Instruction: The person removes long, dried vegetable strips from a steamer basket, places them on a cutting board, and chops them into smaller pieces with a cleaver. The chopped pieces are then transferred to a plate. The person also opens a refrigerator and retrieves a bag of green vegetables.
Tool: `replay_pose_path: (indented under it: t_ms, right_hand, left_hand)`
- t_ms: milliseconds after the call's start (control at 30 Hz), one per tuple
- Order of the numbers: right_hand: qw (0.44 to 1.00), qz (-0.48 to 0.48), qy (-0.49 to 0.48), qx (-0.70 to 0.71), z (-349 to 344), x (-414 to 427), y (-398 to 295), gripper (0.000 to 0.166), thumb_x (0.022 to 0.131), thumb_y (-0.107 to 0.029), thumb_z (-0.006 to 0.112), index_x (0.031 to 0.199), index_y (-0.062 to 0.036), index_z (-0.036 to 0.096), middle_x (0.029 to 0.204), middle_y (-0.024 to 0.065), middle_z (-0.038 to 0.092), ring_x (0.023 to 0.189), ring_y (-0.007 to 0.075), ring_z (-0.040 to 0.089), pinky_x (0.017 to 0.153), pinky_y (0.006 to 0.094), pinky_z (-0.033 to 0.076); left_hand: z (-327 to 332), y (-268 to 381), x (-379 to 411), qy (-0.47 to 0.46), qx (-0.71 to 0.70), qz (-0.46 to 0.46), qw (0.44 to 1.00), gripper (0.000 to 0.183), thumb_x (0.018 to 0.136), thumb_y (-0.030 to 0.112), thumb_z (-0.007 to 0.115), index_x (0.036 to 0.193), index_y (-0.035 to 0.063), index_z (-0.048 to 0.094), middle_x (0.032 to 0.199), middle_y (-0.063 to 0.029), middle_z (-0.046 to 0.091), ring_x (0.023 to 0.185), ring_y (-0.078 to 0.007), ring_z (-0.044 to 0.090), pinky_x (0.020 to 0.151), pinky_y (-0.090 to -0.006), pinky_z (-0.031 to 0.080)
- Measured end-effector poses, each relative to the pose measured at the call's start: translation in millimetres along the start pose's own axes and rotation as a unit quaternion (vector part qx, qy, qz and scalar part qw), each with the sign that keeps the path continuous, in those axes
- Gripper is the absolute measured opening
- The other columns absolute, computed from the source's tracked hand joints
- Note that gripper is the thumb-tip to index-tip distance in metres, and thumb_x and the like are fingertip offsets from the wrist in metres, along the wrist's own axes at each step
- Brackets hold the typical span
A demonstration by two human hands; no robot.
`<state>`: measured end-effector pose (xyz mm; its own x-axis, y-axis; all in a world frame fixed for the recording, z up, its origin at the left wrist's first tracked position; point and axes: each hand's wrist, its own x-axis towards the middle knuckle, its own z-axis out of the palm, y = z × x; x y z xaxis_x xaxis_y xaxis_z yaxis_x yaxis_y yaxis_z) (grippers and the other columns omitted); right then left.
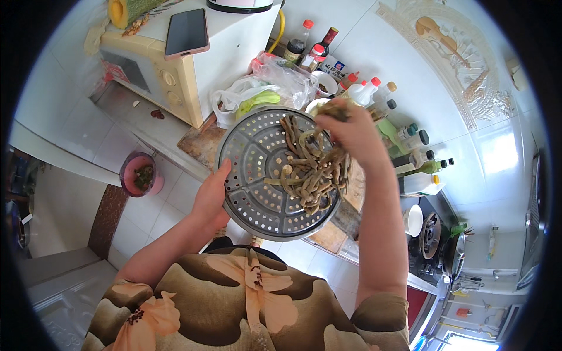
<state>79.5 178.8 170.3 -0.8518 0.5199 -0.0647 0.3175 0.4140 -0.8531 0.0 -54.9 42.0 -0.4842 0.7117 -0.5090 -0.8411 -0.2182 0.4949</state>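
My left hand (208, 193) grips the left rim of a round perforated metal steamer tray (246, 175), its thumb on top. The tray is held above the floor and counter edge in front of my body. A heap of limp, olive-green cooked beans (311, 180) covers the tray's right half; its left half shows bare holes. At the tray's upper right, my right hand (353, 131) is closed on a bunch of the beans (336, 110), slightly blurred. Beside that bunch is a white bowl (317, 106), partly hidden by the hand and tray.
Sauce bottles (369, 92) and jars line the tiled wall. Plastic bags (281, 79) with a green vegetable (259, 102) lie behind the tray. A phone (188, 33) rests on the microwave (149, 79). A pink bin (142, 175) stands on the floor; a gas stove (430, 237) is right.
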Motion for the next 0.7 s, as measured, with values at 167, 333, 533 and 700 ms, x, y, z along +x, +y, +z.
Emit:
replay_pose_path:
  t_ms: [167, 333, 533, 700]
  right_hand:
    - [0.985, -0.013, 0.067, 0.16, -55, -21, -19, 0.02, 0.087, -0.018, 0.066, 0.097, -0.0015, 0.064, 0.073, -0.0006, 0.058, 0.06, 0.0057, 0.049, 0.051, 0.0197, 0.04]
    - [0.939, -0.102, 0.194, 0.266, -90, -39, -40, 0.021, 0.09, -0.025, 0.062, 0.095, -0.0045, 0.061, 0.081, 0.0045, 0.064, 0.061, 0.0081, 0.055, 0.047, 0.0186, 0.041]
    - [0.984, 0.018, 0.1, 0.15, -84, -38, -33, 0.016, 0.084, -0.014, 0.061, 0.094, -0.0008, 0.061, 0.077, 0.0056, 0.062, 0.065, 0.013, 0.061, 0.057, 0.0234, 0.049]
    - [0.992, 0.053, 0.081, 0.085, -73, -34, 9, 0.025, 0.077, -0.014, 0.071, 0.096, 0.0, 0.061, 0.075, 0.0017, 0.058, 0.059, 0.009, 0.054, 0.055, 0.0231, 0.046]
  left_hand:
    - [-18, 3, 9, 0.001, -0.032, 0.002, 0.999, 0.042, 0.1, 0.035, 0.039, 0.123, 0.003, 0.05, 0.117, -0.0115, 0.061, 0.104, -0.0249, 0.061, 0.092, -0.0406, 0.049]
    - [-22, 5, 16, -0.008, -0.03, 0.019, 0.999, 0.043, 0.1, 0.036, 0.04, 0.126, 0.0032, 0.049, 0.118, -0.0117, 0.06, 0.106, -0.0257, 0.06, 0.093, -0.0414, 0.048]
    - [-16, 4, 13, 0.007, -0.037, 0.021, 0.999, 0.042, 0.1, 0.034, 0.038, 0.126, 0.0026, 0.049, 0.119, -0.0115, 0.059, 0.106, -0.0251, 0.059, 0.094, -0.0408, 0.047]
    - [-15, 4, 14, -0.006, -0.037, 0.036, 0.999, 0.042, 0.1, 0.034, 0.038, 0.126, 0.0028, 0.048, 0.12, -0.0113, 0.059, 0.107, -0.0245, 0.059, 0.094, -0.0402, 0.047]
